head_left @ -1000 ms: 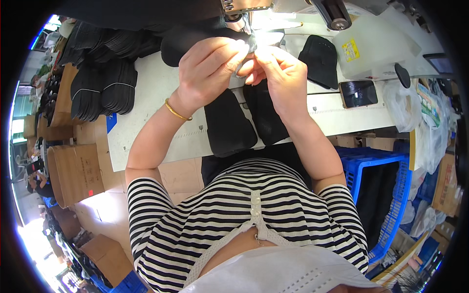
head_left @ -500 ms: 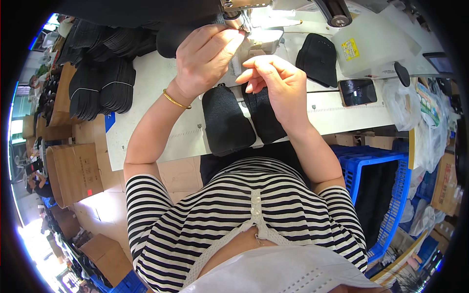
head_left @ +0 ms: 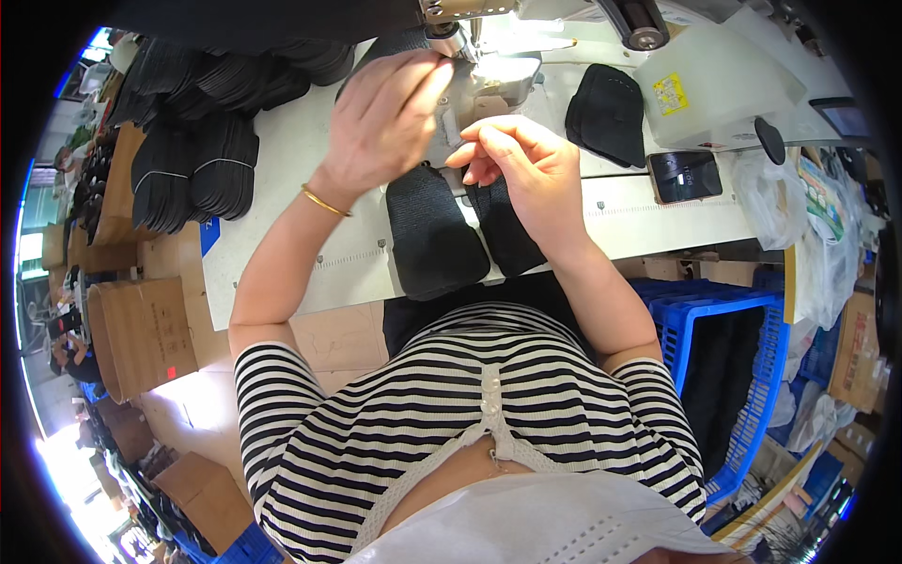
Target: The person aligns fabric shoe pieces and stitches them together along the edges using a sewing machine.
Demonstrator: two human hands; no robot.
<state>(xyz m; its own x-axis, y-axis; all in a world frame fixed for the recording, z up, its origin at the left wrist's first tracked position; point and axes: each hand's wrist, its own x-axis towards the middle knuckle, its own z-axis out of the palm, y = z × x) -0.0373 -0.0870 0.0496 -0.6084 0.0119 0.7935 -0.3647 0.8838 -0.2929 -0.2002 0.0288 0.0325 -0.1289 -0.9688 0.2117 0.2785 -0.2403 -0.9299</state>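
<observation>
My left hand (head_left: 381,122) is beside the needle end of a sewing machine (head_left: 453,38), its fingers closed. A black fabric piece (head_left: 393,43) shows behind that hand and seems gripped by it; the fingertips' hold is partly hidden. To the right, my right hand (head_left: 531,174) is raised with thumb and fingers pinched together. Whatever it pinches, if anything, is too small to make out. Below the hands, near the table's front edge, lie a black padded fabric piece (head_left: 437,240) and, close beside it, more black pieces (head_left: 507,230), partly covered by my right hand.
Banded stacks of black pieces (head_left: 224,164) stand at the left of the white table (head_left: 291,268). On the right are more black pieces (head_left: 606,113), a phone (head_left: 686,177) and a plastic bag (head_left: 775,202). A blue crate (head_left: 728,305) stands below right, a cardboard box (head_left: 146,334) left.
My left hand has shifted slightly left, away from the needle. The black piece behind it has turned and now shows above the hand. My right hand has lowered slightly, still pinched.
</observation>
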